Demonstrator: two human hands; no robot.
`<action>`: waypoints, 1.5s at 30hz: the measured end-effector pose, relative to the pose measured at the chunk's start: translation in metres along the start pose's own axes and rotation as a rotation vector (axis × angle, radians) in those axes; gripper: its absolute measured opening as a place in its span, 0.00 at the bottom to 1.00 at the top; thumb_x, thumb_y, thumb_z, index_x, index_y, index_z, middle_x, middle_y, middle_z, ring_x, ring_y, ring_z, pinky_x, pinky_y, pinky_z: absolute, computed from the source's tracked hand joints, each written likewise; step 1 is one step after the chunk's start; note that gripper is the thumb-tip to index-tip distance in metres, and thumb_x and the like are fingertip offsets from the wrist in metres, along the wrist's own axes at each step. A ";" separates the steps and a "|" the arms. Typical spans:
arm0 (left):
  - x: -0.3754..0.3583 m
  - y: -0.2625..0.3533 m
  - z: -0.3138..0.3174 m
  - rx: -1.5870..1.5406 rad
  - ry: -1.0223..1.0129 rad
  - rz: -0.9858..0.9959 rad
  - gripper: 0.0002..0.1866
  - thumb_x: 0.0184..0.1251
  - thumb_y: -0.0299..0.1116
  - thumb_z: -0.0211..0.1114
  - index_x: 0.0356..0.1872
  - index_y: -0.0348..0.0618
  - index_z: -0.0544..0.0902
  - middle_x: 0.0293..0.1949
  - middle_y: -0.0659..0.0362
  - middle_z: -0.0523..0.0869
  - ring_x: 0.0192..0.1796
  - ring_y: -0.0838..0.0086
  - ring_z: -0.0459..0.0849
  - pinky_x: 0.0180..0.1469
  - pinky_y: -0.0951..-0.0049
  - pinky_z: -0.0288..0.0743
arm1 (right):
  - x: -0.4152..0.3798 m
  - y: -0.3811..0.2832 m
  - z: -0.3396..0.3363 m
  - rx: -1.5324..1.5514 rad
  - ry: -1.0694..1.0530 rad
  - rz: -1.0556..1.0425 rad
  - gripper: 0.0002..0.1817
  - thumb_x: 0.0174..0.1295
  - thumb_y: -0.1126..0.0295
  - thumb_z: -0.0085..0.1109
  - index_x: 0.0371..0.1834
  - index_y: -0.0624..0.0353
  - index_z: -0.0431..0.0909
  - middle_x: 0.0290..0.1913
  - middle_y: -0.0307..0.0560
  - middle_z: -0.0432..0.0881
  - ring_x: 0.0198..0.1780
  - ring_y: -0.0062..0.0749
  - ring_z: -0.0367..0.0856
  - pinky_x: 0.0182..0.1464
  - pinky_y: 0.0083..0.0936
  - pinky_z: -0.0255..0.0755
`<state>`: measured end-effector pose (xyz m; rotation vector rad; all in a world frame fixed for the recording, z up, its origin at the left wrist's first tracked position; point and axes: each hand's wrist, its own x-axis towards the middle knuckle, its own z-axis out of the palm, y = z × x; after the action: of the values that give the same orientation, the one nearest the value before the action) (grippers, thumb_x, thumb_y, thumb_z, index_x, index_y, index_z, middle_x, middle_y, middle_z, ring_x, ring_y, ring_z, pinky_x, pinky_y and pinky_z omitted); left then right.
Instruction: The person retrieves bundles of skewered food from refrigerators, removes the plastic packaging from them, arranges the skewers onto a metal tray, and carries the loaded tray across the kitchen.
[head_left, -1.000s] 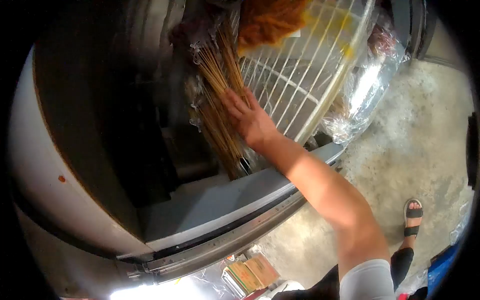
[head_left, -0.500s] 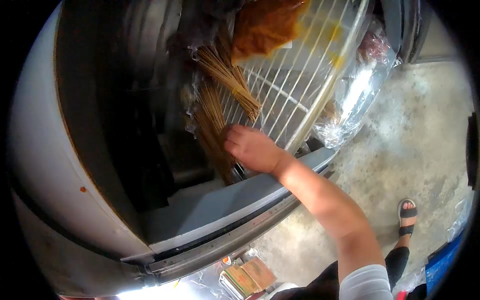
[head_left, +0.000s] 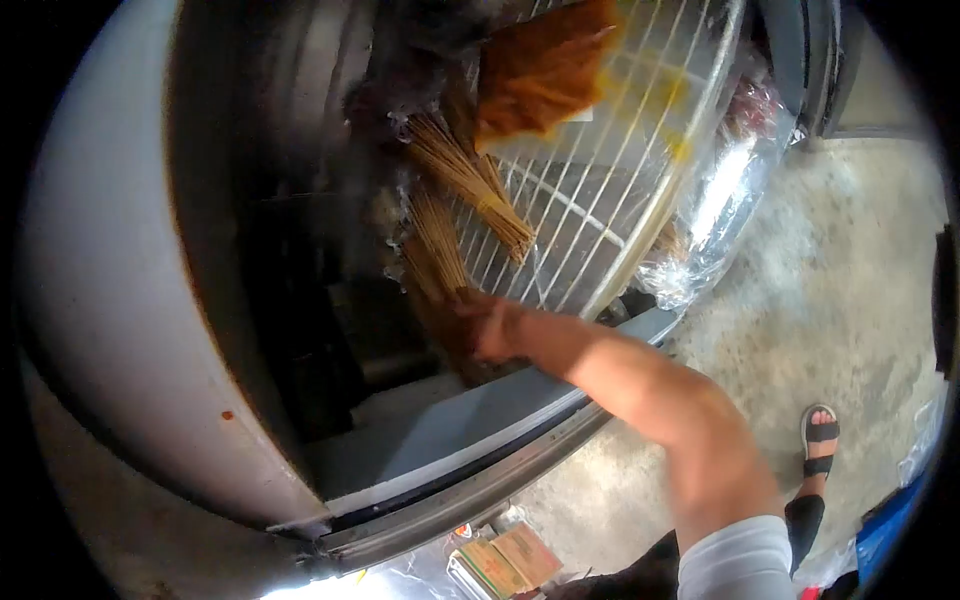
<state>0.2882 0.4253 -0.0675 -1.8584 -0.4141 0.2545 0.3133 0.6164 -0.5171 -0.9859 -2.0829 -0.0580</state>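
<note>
My right hand (head_left: 488, 325) reaches over the edge of an open cabinet, somewhat blurred. Its fingers are closed around the lower end of a bundle of thin brown sticks (head_left: 437, 235). A second stick bundle (head_left: 465, 185), tied with a yellow band, lies on a white wire rack (head_left: 590, 215) just above the hand. Beyond it sits a flat bag of orange-brown contents (head_left: 545, 70). My left hand is out of the picture.
A pale curved door (head_left: 110, 250) stands at the left. The cabinet's grey sill (head_left: 450, 425) runs below my forearm. Clear plastic bags (head_left: 715, 200) hang right of the rack. Cartons (head_left: 510, 560) and a sandalled foot (head_left: 820, 440) are on the floor side.
The view has shifted, so the cabinet appears farther right. My right hand has moved slightly down relative to the rack, and its wrist has turned.
</note>
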 end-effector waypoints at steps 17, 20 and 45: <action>-0.006 0.008 0.003 0.153 0.109 -0.272 0.41 0.63 0.62 0.41 0.70 0.45 0.49 0.70 0.49 0.50 0.70 0.49 0.50 0.68 0.39 0.45 | 0.014 -0.004 -0.086 0.024 -0.212 0.905 0.23 0.57 0.67 0.46 0.56 0.63 0.69 0.63 0.54 0.65 0.64 0.48 0.61 0.60 0.41 0.58; -0.008 0.008 0.002 0.150 0.100 -0.283 0.40 0.64 0.62 0.39 0.70 0.47 0.49 0.70 0.49 0.50 0.70 0.49 0.51 0.66 0.40 0.50 | 0.011 0.008 -0.113 0.240 -0.336 0.613 0.23 0.56 0.68 0.47 0.55 0.67 0.69 0.61 0.56 0.67 0.62 0.49 0.64 0.58 0.39 0.60; 0.009 0.011 -0.006 0.031 -0.039 -0.031 0.43 0.66 0.51 0.41 0.66 0.22 0.38 0.68 0.32 0.32 0.72 0.43 0.32 0.69 0.44 0.28 | 0.013 0.057 -0.090 0.317 -0.012 1.120 0.13 0.56 0.73 0.49 0.43 0.66 0.72 0.36 0.56 0.82 0.37 0.46 0.83 0.36 0.35 0.77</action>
<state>0.3003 0.4210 -0.0757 -1.8171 -0.4636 0.2752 0.4049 0.6321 -0.4637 -1.7728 -1.2337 0.8109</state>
